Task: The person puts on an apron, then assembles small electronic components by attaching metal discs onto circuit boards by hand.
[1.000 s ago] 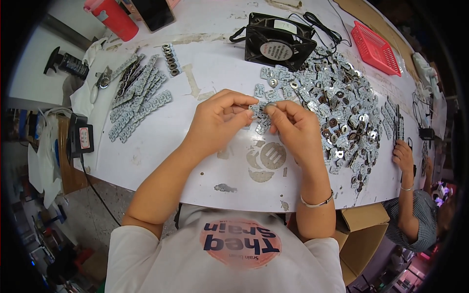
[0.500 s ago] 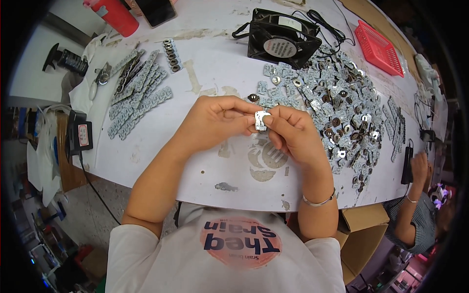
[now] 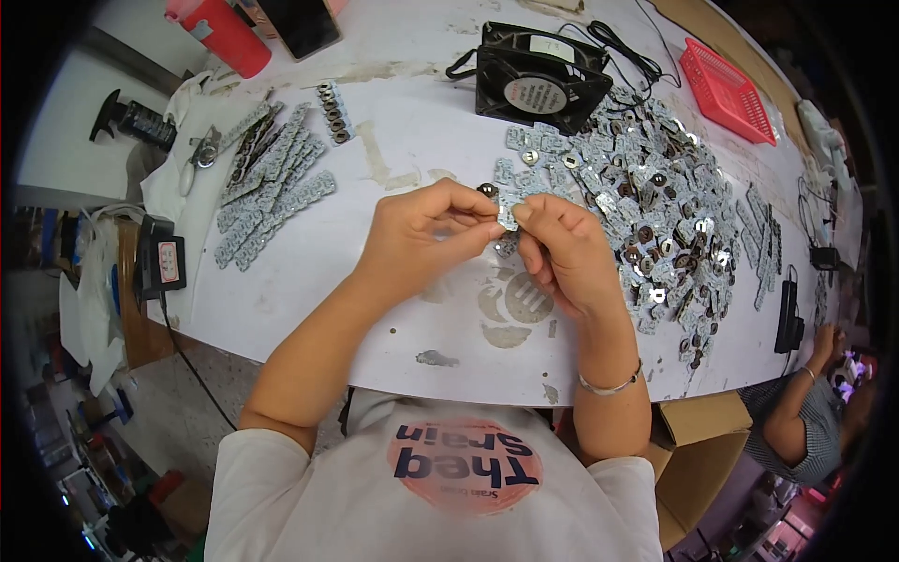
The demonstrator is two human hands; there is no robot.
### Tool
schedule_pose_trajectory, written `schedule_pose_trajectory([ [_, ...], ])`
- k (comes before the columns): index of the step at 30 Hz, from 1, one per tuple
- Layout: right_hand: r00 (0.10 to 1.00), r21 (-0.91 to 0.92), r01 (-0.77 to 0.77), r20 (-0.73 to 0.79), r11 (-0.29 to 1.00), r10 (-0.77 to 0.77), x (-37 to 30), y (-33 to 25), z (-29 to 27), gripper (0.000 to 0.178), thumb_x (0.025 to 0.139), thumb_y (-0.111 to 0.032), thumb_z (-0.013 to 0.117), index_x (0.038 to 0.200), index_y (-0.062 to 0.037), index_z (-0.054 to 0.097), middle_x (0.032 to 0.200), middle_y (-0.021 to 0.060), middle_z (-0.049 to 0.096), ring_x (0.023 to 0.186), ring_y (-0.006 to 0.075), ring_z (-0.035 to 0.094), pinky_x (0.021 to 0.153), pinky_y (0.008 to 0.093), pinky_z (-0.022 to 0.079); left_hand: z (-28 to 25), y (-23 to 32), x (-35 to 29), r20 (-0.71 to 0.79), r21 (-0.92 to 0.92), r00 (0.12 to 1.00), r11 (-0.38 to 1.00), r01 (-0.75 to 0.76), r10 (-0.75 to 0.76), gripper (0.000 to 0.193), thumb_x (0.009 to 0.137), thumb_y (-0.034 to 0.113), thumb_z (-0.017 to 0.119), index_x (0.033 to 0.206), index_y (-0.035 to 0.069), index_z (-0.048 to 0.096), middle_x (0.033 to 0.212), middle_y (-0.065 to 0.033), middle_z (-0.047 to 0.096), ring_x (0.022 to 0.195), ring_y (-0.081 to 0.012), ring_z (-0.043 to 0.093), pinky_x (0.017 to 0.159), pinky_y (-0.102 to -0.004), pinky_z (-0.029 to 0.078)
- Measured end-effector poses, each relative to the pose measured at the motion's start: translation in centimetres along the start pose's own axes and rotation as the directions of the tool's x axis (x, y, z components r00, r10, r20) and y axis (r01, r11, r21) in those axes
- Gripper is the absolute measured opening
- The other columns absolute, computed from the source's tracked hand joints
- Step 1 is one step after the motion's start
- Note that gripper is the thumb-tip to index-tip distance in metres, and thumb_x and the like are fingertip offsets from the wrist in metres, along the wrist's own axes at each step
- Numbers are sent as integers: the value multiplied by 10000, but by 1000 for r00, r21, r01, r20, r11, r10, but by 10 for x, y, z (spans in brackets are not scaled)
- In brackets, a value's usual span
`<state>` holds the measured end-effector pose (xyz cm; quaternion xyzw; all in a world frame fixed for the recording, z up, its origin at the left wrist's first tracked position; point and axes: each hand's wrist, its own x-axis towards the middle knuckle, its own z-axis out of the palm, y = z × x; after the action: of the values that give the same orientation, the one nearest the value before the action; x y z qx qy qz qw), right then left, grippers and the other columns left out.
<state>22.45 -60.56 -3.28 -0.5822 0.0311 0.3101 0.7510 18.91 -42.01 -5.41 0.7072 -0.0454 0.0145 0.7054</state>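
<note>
A small light-coloured circuit board is pinched between both hands above the white table. My left hand grips its left side between thumb and fingers. My right hand has its thumb and index finger closed at the upper right of the board, and its other fingers are curled. The fingertips cover part of the piece. Just beyond the hands lies a dark round part. To the right spreads a big heap of small circuit boards, many bearing dark or silvery discs.
Board strips lie at the left, near a black spray bottle. At the back stand a red tumbler, a phone, a black fan and a red basket. Another person's arm is at the right.
The board has tilted between my fingers, showing less of its bright face. My right fingertips have shifted up slightly. The other person's hand at the right has moved lower.
</note>
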Motion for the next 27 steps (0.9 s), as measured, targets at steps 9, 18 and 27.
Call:
schedule_pose_trajectory([
  [9, 877, -704, 191, -190, 684, -441, 2, 5, -18, 183, 854, -134, 707, 793, 26, 642, 524, 22, 498, 502, 61, 379, 473, 253, 336, -50, 22, 44, -137, 640, 959, 761, -105, 248, 286, 832, 126, 732, 1095, 43, 655, 1045, -81, 694, 969, -194, 663, 909, -342, 492],
  [18, 850, -726, 295, -97, 621, -518, -1, 5, -12, 166, 885, -144, 689, 849, 14, 656, 522, 33, 497, 498, 63, 390, 474, 236, 342, -69, 24, 18, -28, 996, 997, 79, 34, -69, 330, 835, 197, 691, 1144, 103, 628, 1135, -93, 639, 1083, -277, 600, 1116, -571, 202],
  [27, 598, -693, 707, 478, 143, -644, 16, 28, 21, 112, 843, -111, 674, 918, -27, 676, 1058, 81, 690, 889, 265, 570, 828, 389, 465, -54, 29, -30, 12, 774, 997, 631, -58, 78, 512, 736, -56, 636, 1229, 43, 538, 1247, -169, 558, 1196, -363, 531, 1005, -376, 438],
])
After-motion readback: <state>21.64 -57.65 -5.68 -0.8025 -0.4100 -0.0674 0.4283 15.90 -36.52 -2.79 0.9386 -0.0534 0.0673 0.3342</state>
